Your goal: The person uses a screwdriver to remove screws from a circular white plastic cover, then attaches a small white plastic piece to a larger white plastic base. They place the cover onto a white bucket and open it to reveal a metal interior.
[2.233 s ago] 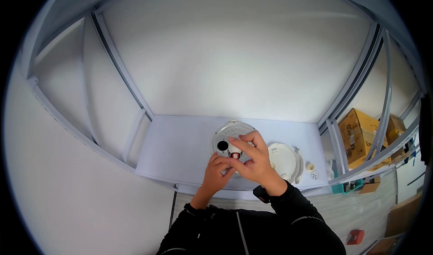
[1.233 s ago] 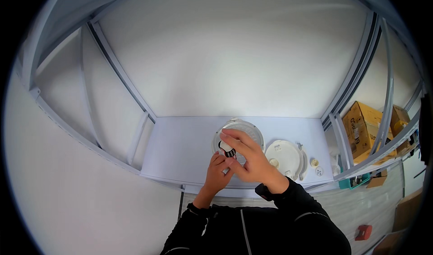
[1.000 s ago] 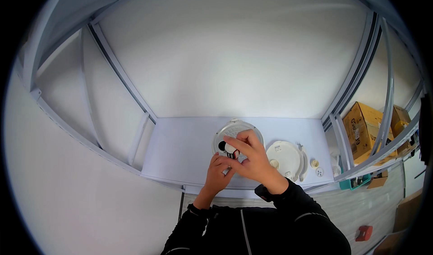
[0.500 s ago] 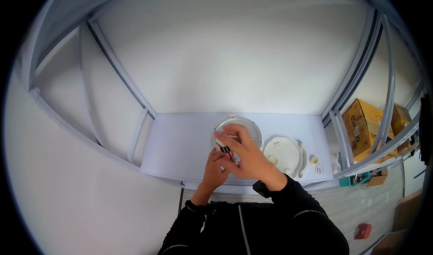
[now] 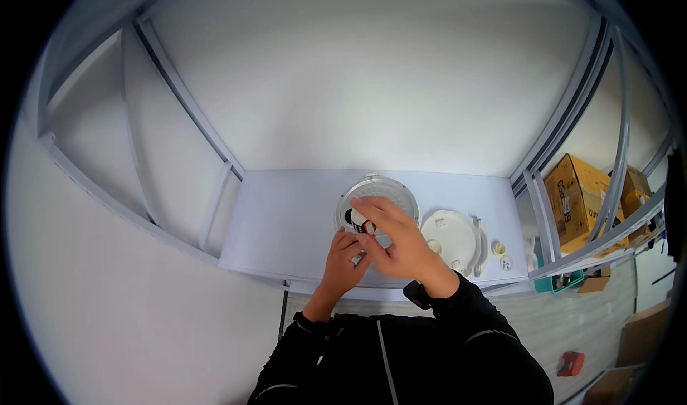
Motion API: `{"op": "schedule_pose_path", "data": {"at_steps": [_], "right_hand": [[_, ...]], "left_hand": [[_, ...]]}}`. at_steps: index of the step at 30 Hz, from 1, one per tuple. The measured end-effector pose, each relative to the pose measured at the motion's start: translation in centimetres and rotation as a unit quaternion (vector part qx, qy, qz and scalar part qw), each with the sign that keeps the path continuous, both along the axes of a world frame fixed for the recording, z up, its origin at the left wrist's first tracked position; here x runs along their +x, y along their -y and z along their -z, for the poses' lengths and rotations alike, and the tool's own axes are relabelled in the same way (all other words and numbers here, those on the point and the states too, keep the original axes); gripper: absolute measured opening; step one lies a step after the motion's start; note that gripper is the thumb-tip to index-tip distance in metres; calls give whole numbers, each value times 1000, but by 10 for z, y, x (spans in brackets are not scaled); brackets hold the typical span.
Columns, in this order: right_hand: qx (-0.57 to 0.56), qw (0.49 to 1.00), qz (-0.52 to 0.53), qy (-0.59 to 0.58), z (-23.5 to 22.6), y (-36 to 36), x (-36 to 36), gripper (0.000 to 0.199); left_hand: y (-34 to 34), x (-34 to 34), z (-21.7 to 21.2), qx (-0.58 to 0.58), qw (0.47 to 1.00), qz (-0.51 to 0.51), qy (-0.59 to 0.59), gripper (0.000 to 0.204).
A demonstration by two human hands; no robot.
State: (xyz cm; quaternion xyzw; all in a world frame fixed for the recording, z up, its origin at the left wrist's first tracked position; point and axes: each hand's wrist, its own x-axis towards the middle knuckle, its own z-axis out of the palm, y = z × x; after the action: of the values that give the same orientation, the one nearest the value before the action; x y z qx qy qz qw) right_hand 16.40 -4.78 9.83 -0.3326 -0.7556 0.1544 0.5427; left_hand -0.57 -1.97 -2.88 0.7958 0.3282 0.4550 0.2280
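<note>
— What did we find nearest to us?
— Black sleeves, then the left hand, its fingers curled up against the lower end of a small cylinder. We couldn't tell whether those fingers gripped it or merely touched it.
— And the right hand?
— We saw it pinching that same cylinder, white with black and red on it, between thumb and fingers.
— Where was the cylinder, exactly?
— Over the round metal disc on the pale table; we couldn't make out whether the two touched.
— What lay to the right?
— We noted a white round plate, a curved strip just beside its right edge and, farther right, a cream ring near a small white disc.
— And beyond the table?
— We had a yellow-brown carton on the right and a pale wall behind everything
</note>
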Motion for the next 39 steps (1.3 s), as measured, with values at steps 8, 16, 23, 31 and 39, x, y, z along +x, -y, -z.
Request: {"op": "schedule_pose_path", "data": {"at_steps": [8,16,23,31,39], "right_hand": [[48,998,34,29,-8,-2,-3,63],[35,995,81,38,2,-2,0,73],[5,993,113,31,-1,-4,0,73],[116,983,139,22,-1,-6,2,73],[145,972,179,-45,1,-1,29,67]], "left_hand": [[-5,-4,12,20,1000,10,9,24],[-6,-6,16,-1,1000,16,-10,22],[-3,-3,10,-14,1000,14,7,21],[-4,-4,8,-20,999,24,8,23],[-6,-17,-6,-19,999,39,-29,31]]}}
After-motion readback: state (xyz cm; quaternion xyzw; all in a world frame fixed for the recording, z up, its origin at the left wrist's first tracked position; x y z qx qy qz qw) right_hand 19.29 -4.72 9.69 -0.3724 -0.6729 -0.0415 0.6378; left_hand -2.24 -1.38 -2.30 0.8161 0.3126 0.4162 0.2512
